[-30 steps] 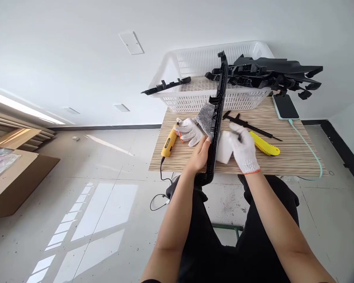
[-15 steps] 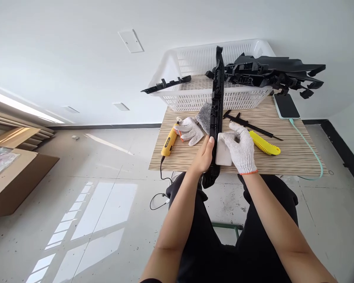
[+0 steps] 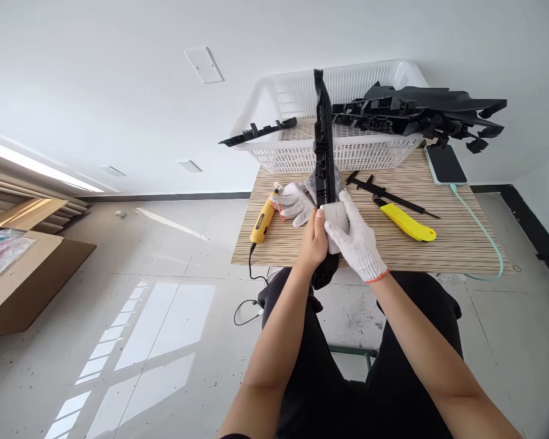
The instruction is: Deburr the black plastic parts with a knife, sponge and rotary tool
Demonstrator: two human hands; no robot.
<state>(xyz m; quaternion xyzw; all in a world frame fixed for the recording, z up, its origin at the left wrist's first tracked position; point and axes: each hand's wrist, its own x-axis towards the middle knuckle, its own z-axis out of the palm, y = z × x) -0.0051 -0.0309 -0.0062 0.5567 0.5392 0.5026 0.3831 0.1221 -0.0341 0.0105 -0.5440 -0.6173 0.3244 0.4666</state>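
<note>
Clearly the wiping step: the bare left hand (image 3: 314, 239) grips the long black plastic strip (image 3: 322, 146) upright while the gloved right hand (image 3: 354, 241) presses a white sponge (image 3: 335, 214) against it. Next, I'd judge, steady strokes along its length, with the left hand's hold firm.

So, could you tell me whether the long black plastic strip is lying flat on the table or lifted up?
Lifted. The black strip stands nearly upright, gripped low by the bare left hand, its top crossing the white basket.

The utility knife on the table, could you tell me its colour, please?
Yellow, with a black tip; the utility knife shows best in the head view.
</note>
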